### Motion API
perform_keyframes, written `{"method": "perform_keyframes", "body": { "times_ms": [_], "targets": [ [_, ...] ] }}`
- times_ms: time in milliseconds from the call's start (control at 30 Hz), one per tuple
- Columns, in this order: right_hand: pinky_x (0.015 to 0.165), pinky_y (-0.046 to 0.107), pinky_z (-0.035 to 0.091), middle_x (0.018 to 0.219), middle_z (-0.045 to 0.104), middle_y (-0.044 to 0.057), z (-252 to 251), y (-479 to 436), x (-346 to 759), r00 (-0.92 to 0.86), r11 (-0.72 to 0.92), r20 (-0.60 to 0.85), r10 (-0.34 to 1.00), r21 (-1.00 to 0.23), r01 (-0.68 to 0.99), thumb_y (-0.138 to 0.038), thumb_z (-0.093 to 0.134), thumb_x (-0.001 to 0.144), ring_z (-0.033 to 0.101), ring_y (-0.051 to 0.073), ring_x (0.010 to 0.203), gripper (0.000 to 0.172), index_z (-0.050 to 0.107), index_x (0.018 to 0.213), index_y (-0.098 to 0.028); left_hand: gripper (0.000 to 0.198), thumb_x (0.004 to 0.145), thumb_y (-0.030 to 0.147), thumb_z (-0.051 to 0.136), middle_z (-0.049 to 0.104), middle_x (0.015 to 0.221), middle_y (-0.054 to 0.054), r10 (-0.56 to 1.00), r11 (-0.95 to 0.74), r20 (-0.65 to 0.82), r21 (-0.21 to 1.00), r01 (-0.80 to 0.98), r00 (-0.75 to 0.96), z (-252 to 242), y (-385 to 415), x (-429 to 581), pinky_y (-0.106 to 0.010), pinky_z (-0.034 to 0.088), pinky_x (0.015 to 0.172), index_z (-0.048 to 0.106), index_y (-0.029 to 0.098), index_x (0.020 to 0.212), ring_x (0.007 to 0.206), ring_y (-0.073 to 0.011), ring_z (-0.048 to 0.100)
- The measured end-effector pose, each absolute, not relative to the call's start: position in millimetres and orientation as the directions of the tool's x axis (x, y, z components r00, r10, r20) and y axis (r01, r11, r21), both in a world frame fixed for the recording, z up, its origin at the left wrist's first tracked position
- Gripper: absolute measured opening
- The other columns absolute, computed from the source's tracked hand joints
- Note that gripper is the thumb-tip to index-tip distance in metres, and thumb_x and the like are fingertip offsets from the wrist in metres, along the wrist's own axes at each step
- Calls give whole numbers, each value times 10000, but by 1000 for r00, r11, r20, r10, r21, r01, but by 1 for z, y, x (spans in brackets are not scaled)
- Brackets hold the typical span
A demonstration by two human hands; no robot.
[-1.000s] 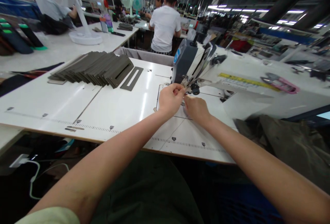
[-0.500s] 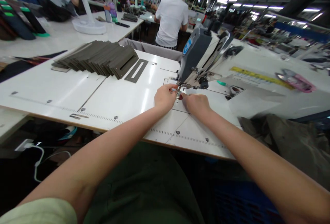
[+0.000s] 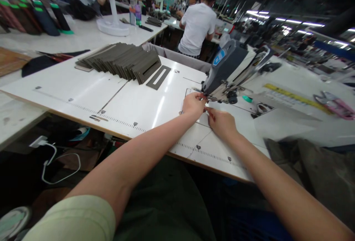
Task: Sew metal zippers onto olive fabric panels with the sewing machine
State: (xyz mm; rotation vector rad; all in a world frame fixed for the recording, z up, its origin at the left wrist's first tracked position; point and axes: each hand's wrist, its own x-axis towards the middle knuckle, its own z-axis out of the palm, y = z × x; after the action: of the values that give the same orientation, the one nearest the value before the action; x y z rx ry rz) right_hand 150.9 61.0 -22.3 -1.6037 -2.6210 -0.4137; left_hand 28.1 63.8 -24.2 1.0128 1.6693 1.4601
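My left hand is at the needle area of a sewing machine, its thumb and fingers pinched together just under the machine head. Close by on the right, my right hand also has its fingertips pinched, almost meeting the left fingertips. Whatever lies between the fingers is too small and hidden to make out. To the left of the machine, one flat dark olive piece with a rectangular slot lies on the white table. Beside it leans a fanned row of similar pieces.
Dark cloth is bunched at the right below the machine arm. Pink-handled snips rest on that arm. Thread cones and a white fan base stand on the far left table. A person in a white shirt sits ahead.
The view has turned left, so the table and machine appear further right. My fingertips are still at the needle area, with the right ones now nearer the left.
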Motion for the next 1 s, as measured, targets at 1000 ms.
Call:
{"method": "perform_keyframes", "body": {
  "times_ms": [1000],
  "targets": [
    [507,266,311,867,675,56,-10,57,153,-555,506,106,825,299,809,-185,388,837,609,211,695,400,502,1215,-251,192,598,31,572,351,522,79,960,-169,223,943,287,-168,-25,57,-8,-208,298,532,641,151,732,518,-86,359]
  ]
}}
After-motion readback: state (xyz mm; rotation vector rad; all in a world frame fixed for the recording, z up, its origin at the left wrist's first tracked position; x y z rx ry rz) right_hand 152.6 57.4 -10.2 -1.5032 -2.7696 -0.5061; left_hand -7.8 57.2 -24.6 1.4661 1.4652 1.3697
